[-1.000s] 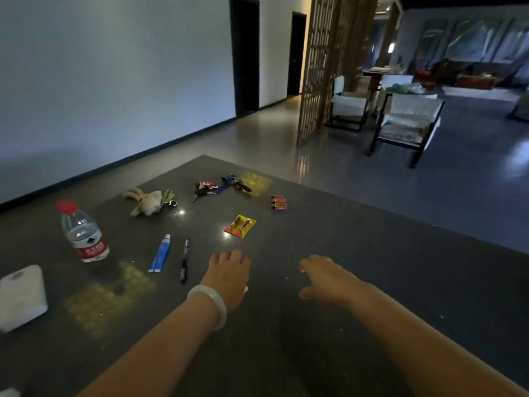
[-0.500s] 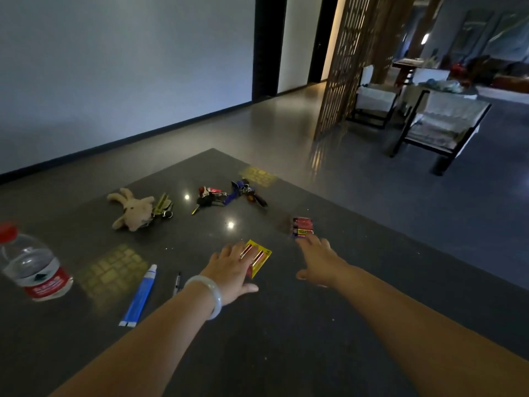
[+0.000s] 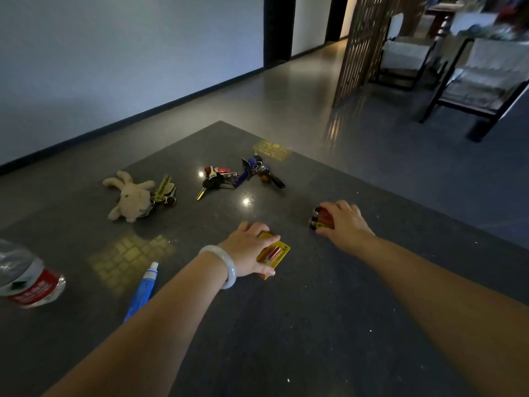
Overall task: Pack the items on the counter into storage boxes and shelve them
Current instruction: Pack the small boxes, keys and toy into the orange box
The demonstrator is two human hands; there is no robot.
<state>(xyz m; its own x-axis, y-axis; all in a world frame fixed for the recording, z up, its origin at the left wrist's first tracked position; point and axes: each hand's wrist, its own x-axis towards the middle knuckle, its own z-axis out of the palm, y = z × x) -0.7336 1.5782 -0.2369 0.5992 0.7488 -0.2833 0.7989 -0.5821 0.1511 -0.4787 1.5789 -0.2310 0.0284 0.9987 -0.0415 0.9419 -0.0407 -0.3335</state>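
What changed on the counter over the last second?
Both hands reached forward: the left hand now grips the yellow battery card, the right hand grips the loose red batteries. Plush rabbit, keys, blue tube and bottle lie untouched.

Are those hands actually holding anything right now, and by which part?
The left hand pinches the yellow battery card by its near-left edges. The right hand grips the loose batteries round their right end. Both items look not yet lifted off the counter.

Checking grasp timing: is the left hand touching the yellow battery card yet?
Touching. The head view shows the left hand lying over the battery card, fingers and thumb on its edges.
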